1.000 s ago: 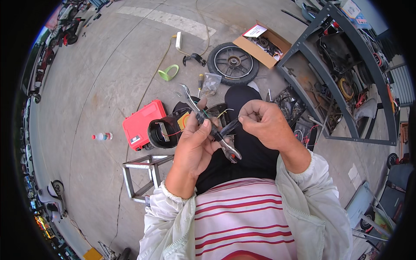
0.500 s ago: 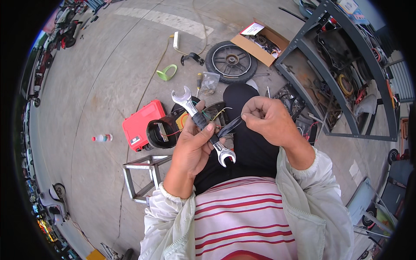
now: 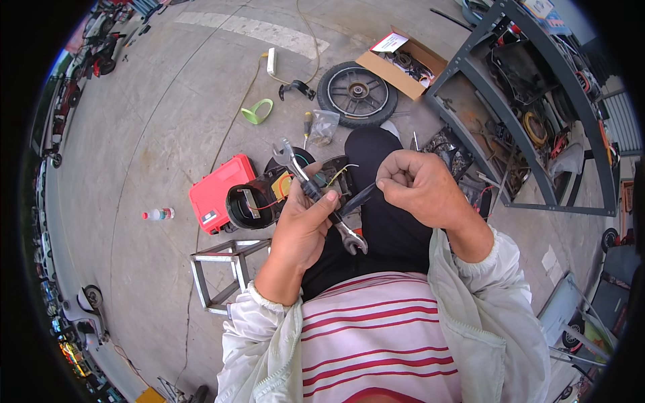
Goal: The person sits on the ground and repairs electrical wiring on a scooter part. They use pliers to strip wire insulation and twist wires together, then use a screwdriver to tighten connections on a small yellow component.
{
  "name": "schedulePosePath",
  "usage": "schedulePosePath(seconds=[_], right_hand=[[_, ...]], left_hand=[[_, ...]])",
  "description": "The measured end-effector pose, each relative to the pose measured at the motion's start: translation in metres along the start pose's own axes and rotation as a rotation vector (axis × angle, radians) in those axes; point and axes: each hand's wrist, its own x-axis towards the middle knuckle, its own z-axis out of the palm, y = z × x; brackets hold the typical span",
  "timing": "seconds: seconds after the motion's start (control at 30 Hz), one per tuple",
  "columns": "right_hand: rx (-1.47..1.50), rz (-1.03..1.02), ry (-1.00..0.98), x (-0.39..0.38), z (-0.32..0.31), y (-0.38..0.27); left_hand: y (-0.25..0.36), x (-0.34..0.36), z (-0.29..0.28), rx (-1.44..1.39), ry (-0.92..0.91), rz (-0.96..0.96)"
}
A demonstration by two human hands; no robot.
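Head view: left hand (image 3: 300,232) grips wrench (image 3: 312,190), right hand (image 3: 430,191) apparently black tape (image 3: 359,200), clear of the rack (image 3: 508,119) edge.

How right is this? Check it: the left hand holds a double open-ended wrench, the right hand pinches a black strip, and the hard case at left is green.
Not quite: the hard case at left is red, not green, as the head view shows. The left hand holds the double open-ended wrench, and the right hand pinches the black strip.
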Motion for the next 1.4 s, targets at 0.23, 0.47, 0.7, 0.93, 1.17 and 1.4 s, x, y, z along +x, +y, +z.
schedulePosePath(seconds=[0.23,0.47,0.7,0.93,1.17,1.4], right_hand=[[-0.012,0.02,0.045,0.007,-0.009,0.024],[0.053,0.079,-0.026,0.004,-0.019,0.019],[0.154,0.041,-0.094,0.004,-0.037,0.019],[0.29,0.084,-0.173,0.0,-0.054,0.015],[0.188,0.081,-0.33,0.003,-0.074,0.012],[0.066,0.044,-0.434,0.011,-0.076,0.003]], left_hand=[[0.012,0.0,-0.006,0.167,-0.078,-0.096],[0.021,-0.004,-0.001,0.061,-0.138,-0.155],[0.016,-0.002,0.0,-0.006,-0.25,-0.079],[0.004,-0.005,-0.01,-0.268,-0.431,-0.047],[0.016,-0.002,0.008,0.162,-0.717,-0.127],[0.021,0.0,0.011,0.29,-0.785,-0.144]])
